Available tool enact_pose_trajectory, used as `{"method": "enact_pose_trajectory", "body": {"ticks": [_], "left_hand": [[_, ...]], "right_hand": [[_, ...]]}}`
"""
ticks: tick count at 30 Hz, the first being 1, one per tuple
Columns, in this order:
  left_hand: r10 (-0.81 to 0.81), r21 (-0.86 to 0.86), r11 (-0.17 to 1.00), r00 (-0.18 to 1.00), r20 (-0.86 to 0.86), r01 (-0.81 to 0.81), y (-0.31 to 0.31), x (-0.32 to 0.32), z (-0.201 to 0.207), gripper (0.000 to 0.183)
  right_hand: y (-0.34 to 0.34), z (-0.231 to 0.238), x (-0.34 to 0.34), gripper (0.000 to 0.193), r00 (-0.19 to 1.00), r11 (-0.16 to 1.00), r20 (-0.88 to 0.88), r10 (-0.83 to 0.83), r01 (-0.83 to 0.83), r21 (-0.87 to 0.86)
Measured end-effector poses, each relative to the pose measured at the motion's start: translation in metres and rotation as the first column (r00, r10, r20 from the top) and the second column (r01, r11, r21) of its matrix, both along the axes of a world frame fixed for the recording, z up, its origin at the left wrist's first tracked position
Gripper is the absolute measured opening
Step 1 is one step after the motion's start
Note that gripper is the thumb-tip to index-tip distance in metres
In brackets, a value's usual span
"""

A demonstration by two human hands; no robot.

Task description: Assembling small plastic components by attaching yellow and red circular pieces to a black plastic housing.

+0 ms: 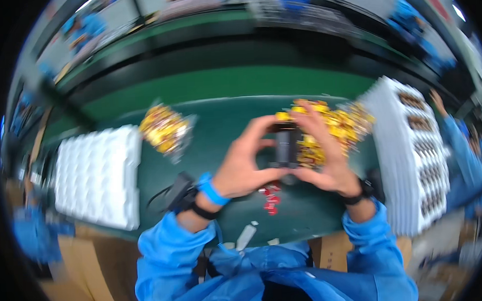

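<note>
Both hands are closed around a dark, box-shaped piece (pixel 287 146) held above the green table; blur hides its exact kind. My left hand (pixel 245 160) grips its left side, thumb low and fingers at the upper edge. On the other side my right hand (pixel 327 155) has its thumb at the lower edge and its fingers along the upper right. Behind and beside the right hand spreads a heap of small yellow parts (pixel 339 126). Several small red pieces (pixel 271 198) lie on the table just below the hands.
A clear bag of yellow parts (pixel 165 131) lies at the far left. White moulded trays stand at the left (pixel 97 178) and, stacked with dark parts, at the right (pixel 413 159). A black device (pixel 179 190) sits by my left wrist. Other people in blue work around the table (pixel 218 119).
</note>
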State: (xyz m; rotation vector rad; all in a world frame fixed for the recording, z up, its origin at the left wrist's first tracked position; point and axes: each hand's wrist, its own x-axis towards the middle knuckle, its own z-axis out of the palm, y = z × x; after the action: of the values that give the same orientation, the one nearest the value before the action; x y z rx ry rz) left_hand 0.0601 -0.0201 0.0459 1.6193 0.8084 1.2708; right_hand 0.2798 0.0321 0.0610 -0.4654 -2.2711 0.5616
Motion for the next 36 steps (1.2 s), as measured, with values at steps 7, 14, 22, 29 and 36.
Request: {"method": "enact_pose_trajectory", "body": {"ticks": [7,14,22,29,36], "left_hand": [[0.288,0.281,0.943,0.861,-0.419,-0.179,0.008,-0.01,-0.005,0.073],[-0.068,-0.055,0.996,0.996,0.056,0.071,-0.005,0.013,0.013,0.066],[-0.008,-0.365,0.928,0.983,0.182,0.075,-0.013,0.013,0.007,0.029],[0.204,-0.372,0.921,0.957,0.204,-0.117,-0.002,-0.003,-0.002,0.016],[0.225,-0.43,0.896,0.947,0.23,-0.109,-0.006,0.005,-0.006,0.019]], "right_hand": [[-0.004,-0.02,-0.005,0.076,0.997,0.994,0.03,-0.078,0.08,-0.07],[-0.037,-0.013,-0.012,0.049,0.979,0.975,-0.067,-0.191,0.197,0.106],[-0.073,0.018,0.008,0.045,0.998,0.991,-0.012,-0.059,0.06,0.116],[-0.153,0.09,0.161,0.014,0.643,0.645,0.071,-0.763,0.748,0.157],[-0.149,0.101,0.293,0.018,0.255,0.438,0.578,-0.775,0.876,0.201]]}}
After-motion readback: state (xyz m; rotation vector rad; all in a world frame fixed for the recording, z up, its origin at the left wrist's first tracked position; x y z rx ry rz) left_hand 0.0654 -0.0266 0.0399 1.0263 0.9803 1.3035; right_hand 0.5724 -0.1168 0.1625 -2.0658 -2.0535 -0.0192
